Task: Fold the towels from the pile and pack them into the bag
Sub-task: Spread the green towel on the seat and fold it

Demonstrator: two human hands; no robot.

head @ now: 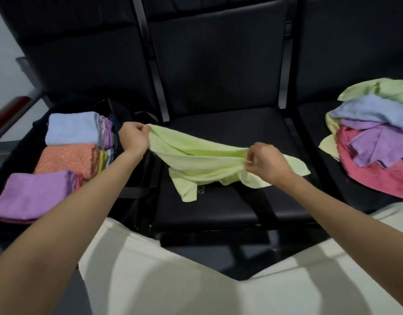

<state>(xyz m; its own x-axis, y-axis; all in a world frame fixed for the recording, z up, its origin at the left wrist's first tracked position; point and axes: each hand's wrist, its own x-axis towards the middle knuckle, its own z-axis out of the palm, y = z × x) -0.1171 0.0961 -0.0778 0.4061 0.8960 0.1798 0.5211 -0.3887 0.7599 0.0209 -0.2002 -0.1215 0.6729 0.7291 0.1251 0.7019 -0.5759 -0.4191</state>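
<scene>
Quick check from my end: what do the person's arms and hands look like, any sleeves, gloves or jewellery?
Both forearms are bare up to the frame edge: no sleeves in view. The left hand and right hand wear no gloves, and no rings or watch show. Light, off-white clothing covers the lap below.

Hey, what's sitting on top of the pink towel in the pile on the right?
On the pink towel lie crumpled purple towels, then a blue towel, with a light green towel topmost. Pale yellow cloth shows at the left edge. Anything beneath the pink towel is covered.
</scene>
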